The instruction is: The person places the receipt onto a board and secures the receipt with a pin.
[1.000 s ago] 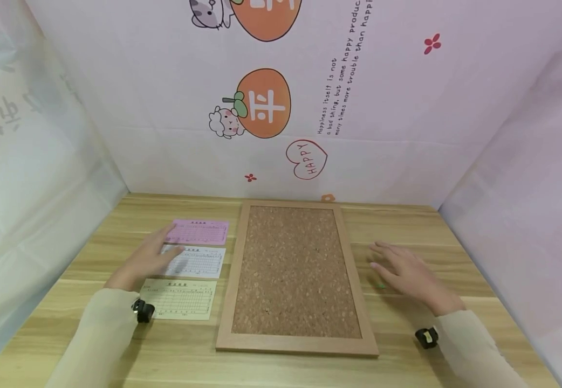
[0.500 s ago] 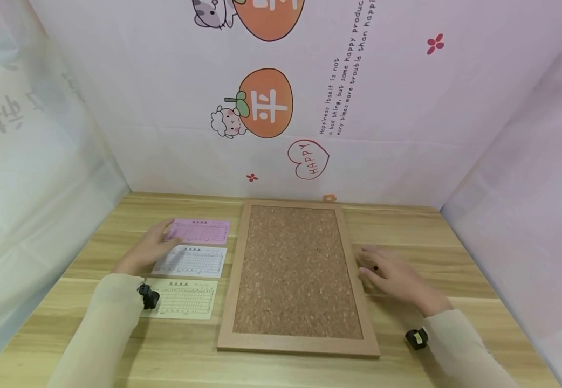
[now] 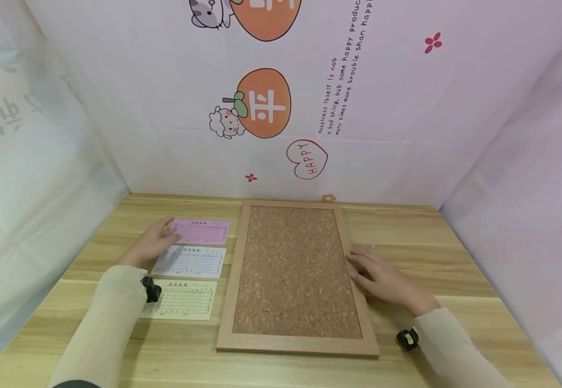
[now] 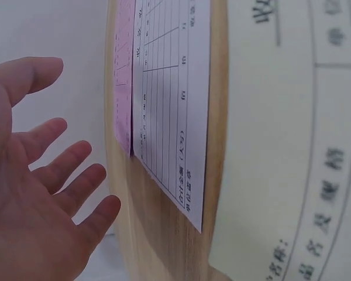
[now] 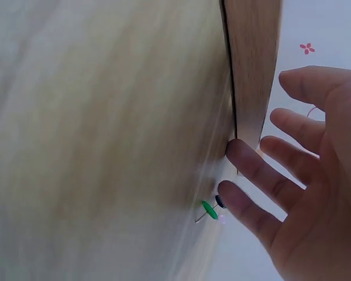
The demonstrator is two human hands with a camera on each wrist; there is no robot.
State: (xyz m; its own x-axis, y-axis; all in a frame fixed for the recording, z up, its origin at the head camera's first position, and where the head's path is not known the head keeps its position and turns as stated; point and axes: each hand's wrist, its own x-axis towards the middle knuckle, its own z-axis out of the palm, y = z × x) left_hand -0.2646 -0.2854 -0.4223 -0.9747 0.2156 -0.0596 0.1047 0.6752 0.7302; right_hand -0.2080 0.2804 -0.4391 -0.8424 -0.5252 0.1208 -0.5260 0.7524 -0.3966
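My left hand (image 3: 152, 243) reaches to the left end of a pink printed slip (image 3: 205, 232), thumb and fingertips overlapping it in the head view. In the left wrist view its fingers (image 4: 76, 158) are spread and hold nothing visible. Below the pink slip lie a white slip (image 3: 191, 262) and a pale yellow one (image 3: 186, 300). My right hand (image 3: 383, 279) is at the right side of a wood-framed cork board (image 3: 300, 269), fingertips right at the frame. Its fingers are relaxed and apart. Under them, a green push pin (image 5: 209, 209) and a dark one (image 5: 220, 201) lie on the table.
A small purple pin (image 3: 372, 246) shows just beyond my right hand. The wood-grain table (image 3: 397, 223) ends against a printed white backdrop (image 3: 383, 172), with pale sheets on both sides. Dark wrist cameras are strapped at each sleeve.
My right hand has moved left, from beside the cork board to its frame edge. The left hand has shifted slightly up from over the white slip to the pink slip.
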